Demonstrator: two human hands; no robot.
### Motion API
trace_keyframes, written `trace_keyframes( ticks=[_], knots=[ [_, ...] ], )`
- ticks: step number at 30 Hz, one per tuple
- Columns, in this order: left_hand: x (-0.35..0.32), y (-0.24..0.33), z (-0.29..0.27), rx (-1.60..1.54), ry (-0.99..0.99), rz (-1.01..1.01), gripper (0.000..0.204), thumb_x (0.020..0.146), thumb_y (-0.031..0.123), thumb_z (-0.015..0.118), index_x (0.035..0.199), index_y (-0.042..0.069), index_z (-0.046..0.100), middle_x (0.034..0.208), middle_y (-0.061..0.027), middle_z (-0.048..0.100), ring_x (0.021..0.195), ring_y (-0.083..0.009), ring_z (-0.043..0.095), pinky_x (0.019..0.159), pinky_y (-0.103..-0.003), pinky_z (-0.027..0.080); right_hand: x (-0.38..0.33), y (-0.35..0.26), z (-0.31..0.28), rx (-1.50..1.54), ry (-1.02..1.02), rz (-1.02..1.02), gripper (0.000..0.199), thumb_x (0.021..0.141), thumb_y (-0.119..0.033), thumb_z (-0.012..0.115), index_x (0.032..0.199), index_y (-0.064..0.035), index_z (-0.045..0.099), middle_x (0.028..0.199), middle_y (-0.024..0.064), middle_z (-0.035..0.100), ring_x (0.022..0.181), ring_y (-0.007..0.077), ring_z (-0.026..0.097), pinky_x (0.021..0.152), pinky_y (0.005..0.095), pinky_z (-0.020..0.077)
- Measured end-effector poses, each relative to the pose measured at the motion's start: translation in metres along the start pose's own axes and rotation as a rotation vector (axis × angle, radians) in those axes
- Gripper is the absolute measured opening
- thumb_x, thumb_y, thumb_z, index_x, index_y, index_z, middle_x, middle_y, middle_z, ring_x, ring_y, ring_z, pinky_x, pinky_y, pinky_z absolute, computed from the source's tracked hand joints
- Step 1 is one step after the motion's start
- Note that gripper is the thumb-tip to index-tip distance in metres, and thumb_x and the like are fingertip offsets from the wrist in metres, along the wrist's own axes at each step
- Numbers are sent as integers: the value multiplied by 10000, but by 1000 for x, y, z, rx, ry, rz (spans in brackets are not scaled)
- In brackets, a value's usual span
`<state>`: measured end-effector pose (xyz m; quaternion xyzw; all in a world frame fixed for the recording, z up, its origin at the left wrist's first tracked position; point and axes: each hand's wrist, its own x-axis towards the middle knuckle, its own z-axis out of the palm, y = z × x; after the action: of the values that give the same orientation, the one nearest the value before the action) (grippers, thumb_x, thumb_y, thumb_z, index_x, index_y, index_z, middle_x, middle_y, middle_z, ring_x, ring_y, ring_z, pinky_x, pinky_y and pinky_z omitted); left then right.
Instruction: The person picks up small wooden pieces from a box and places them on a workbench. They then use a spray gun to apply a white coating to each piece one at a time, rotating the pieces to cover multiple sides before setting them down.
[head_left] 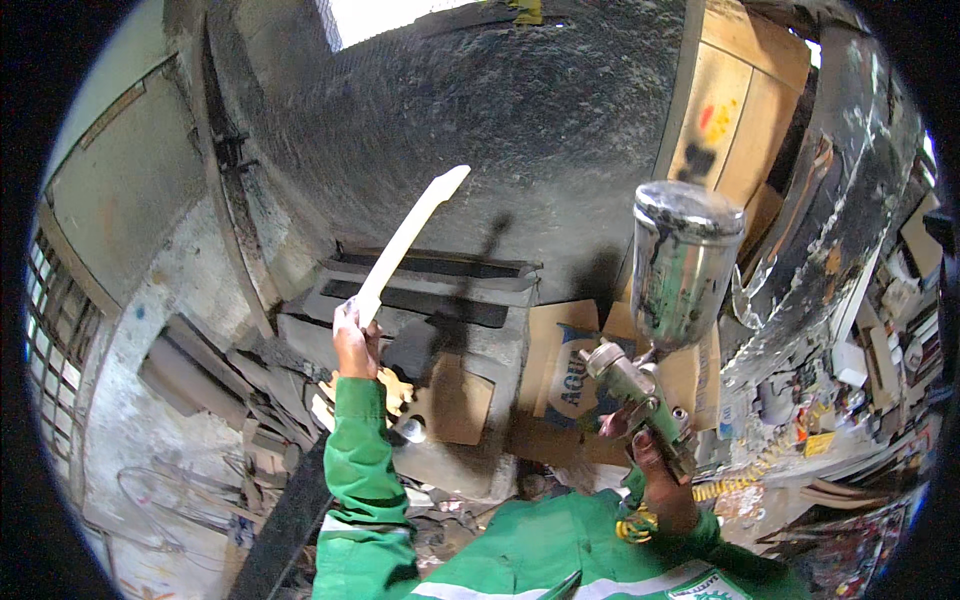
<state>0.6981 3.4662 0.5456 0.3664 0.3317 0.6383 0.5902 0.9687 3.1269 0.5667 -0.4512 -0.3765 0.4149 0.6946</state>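
In my left hand (357, 342) is the lower end of a long, slim, cream-white piece (410, 232). It is slightly curved, with a shaped upper tip, and it leans up and to the right; its exact kind I cannot make out. My right hand (662, 480) is wrapped round the grip of a gravity-feed spray gun (640, 395). On top of the gun stands a shiny metal paint cup (688, 265) with dark stains. The gun's nozzle end points up and left, apart from the cream piece.
A dark, paint-coated back wall (520, 130) rises ahead. Below it sits a grey slotted ledge (400, 300). Cardboard (560, 370) stands behind the gun. A yellow coiled hose (745, 480) runs from near my right hand. Clutter (800, 400) fills the right; dark panels (195, 370) lean left.
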Motion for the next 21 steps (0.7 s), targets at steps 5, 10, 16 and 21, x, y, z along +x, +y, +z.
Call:
trace_keyframes(
  ticks=[5, 10, 16, 21],
  knots=[
    [2, 0, -2, 67, -12, -39, 187, 914, 144, 371, 1012, 58, 505, 741, -7, 535, 455, -76, 404, 470, -235, 414, 23, -24, 13, -398, 49, -329, 227, 855, -86, 583, 1060, 0, 537, 844, 59, 617, 756, 122, 588, 667, 263, 478],
    [0, -1, 6, 53, -23, -36, 169, 919, 167, 398, 987, 59, 510, 718, 0, 518, 464, -72, 394, 464, -218, 385, 46, -44, 23, -410, 148, -306, 159, 822, -75, 619, 946, -16, 538, 740, 43, 607, 665, 109, 580, 598, 278, 479],
    [-2, -6, 18, 30, -92, -22, 190, 924, 183, 423, 976, 43, 540, 663, 40, 479, 474, -52, 372, 472, -215, 360, 44, -41, 28, -521, 160, -449, 203, 791, -84, 650, 954, -30, 542, 715, 77, 612, 601, 168, 604, 540, 302, 469],
    [-2, -8, 21, 30, -81, -39, 166, 921, 177, 430, 970, 46, 519, 705, 10, 508, 479, -64, 383, 477, -219, 358, 36, -29, 32, -516, 103, -474, 228, 775, -93, 666, 962, -28, 553, 710, 86, 611, 604, 206, 614, 540, 310, 467]
  ],
)
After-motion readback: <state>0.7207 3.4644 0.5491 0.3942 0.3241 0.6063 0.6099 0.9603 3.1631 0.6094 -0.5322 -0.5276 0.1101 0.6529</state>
